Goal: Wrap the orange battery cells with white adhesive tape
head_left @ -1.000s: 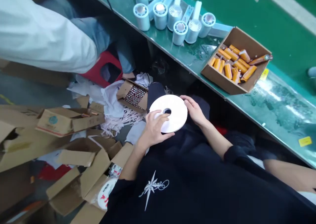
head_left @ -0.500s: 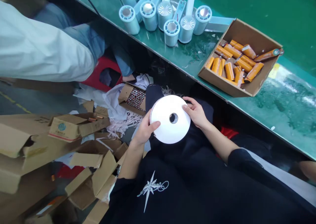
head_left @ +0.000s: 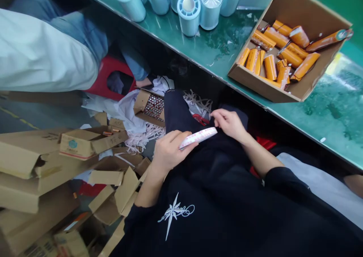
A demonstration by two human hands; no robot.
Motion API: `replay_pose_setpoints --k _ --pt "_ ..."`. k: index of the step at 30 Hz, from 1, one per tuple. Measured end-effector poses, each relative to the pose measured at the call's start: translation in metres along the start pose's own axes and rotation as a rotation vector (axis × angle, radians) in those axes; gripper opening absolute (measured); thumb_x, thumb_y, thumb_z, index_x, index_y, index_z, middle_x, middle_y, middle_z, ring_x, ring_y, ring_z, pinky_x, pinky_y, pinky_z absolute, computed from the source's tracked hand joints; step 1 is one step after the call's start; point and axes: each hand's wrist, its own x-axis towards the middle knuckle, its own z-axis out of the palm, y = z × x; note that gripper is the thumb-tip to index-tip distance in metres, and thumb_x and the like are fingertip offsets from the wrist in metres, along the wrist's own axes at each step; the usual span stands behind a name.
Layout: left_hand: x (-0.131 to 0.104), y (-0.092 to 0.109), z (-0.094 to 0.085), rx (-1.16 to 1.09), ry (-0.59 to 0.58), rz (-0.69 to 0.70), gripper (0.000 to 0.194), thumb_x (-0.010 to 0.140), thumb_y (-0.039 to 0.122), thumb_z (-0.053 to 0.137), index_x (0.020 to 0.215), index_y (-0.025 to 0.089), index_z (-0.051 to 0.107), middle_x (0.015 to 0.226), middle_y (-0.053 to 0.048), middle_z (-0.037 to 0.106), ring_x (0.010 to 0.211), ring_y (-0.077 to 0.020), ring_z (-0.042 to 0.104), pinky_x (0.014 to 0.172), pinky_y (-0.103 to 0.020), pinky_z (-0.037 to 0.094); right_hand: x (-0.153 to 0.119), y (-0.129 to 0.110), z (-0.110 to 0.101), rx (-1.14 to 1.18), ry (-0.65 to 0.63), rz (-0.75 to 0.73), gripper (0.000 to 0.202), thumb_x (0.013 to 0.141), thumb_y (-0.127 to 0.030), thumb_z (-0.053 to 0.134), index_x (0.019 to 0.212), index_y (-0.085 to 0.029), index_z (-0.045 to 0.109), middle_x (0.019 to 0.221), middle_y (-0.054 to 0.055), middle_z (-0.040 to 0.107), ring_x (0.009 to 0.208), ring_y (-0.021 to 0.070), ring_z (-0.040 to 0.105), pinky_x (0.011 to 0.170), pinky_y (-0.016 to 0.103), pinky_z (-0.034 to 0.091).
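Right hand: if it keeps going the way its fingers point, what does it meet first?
Probably the red-handled scissors on the lap, just past the right hand fingertips, which point left, above the white label roll's far end. Depth is unclear, so it may pass above them.

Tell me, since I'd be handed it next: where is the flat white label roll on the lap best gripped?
Judging by its pose, grip the label roll at its free rim between the left hand and right hand, coming from above: it lies nearly edge-on and thin, so pinching both flat faces should hold.
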Motion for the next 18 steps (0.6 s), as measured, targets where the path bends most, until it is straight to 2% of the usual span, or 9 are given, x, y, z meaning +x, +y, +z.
replay_pose_setpoints --k 1,3,5,6,11,14,18 --pt "0.001 0.001 0.001 0.058 -0.043 -0.041 0.025 0.094 0.044 0.073 0.111 0.026 0.075 0.087 -0.004 0.075 0.075 -0.0221 0.071 0.068 -0.034 0.054 -0.002 -0.007 -0.008 0.020 0.002 -0.062 0.031 0.106 -0.044 0.054 0.112 -0.024 0.076 0.081 0.002 0.076 0.072 0.0174 0.070 0.074 0.030 0.056" --pt "0.003 -0.001 0.004 0.131 -0.143 -0.093 0.027 0.095 0.048 0.070 0.111 0.028 0.076 0.087 -0.005 0.075 0.075 -0.0238 0.072 0.065 -0.036 0.051 -0.007 -0.020 -0.021 0.000 -0.109 -0.233 0.029 0.104 -0.040 0.059 0.125 -0.025 0.072 0.105 0.006 0.078 0.091 0.0210 0.074 0.086 0.036 0.059" --pt "0.004 -0.004 0.008 0.157 -0.216 -0.104 0.029 0.095 0.053 0.069 0.112 0.030 0.076 0.087 -0.006 0.075 0.076 -0.0250 0.072 0.063 -0.037 0.049 -0.011 -0.027 -0.025 -0.111 -0.230 -0.390 0.027 0.101 -0.038 0.063 0.124 -0.026 0.073 0.119 0.008 0.076 0.107 0.0241 0.072 0.097 0.040 0.060" --pt "0.005 -0.004 0.010 0.161 -0.243 -0.099 0.031 0.095 0.054 0.068 0.113 0.030 0.076 0.087 -0.005 0.075 0.075 -0.0255 0.072 0.062 -0.037 0.048 -0.012 -0.028 -0.025 -0.171 -0.263 -0.434 0.025 0.102 -0.037 0.062 0.120 -0.025 0.075 0.118 0.008 0.076 0.108 0.0244 0.072 0.098 0.040 0.060" --pt "0.021 0.004 0.014 0.121 -0.318 -0.065 0.041 0.093 0.057 0.069 0.124 0.029 0.071 0.102 -0.005 0.078 0.086 -0.0279 0.074 0.065 -0.038 0.049 -0.013 -0.020 -0.015 -0.289 -0.285 -0.481 0.026 0.105 -0.033 0.055 0.114 -0.022 0.077 0.112 0.008 0.077 0.097 0.0209 0.075 0.088 0.034 0.063" --pt "0.036 0.018 0.015 0.164 -0.405 -0.077 0.027 0.102 0.046 0.057 0.113 0.027 0.073 0.097 -0.004 0.079 0.082 -0.0239 0.074 0.062 -0.034 0.044 -0.016 -0.023 -0.015 -0.380 -0.271 -0.484 0.025 0.105 -0.030 0.055 0.113 -0.022 0.077 0.112 0.007 0.078 0.096 0.0204 0.075 0.086 0.033 0.063" --pt "0.053 0.031 0.014 0.231 -0.525 -0.125 0.030 0.106 0.040 0.049 0.100 0.024 0.073 0.086 -0.004 0.077 0.075 -0.0207 0.071 0.058 -0.031 0.036 -0.021 -0.033 -0.017 -0.548 -0.227 -0.477 0.023 0.103 -0.025 0.056 0.107 -0.018 0.077 0.108 0.009 0.079 0.092 0.0214 0.075 0.080 0.033 0.061"
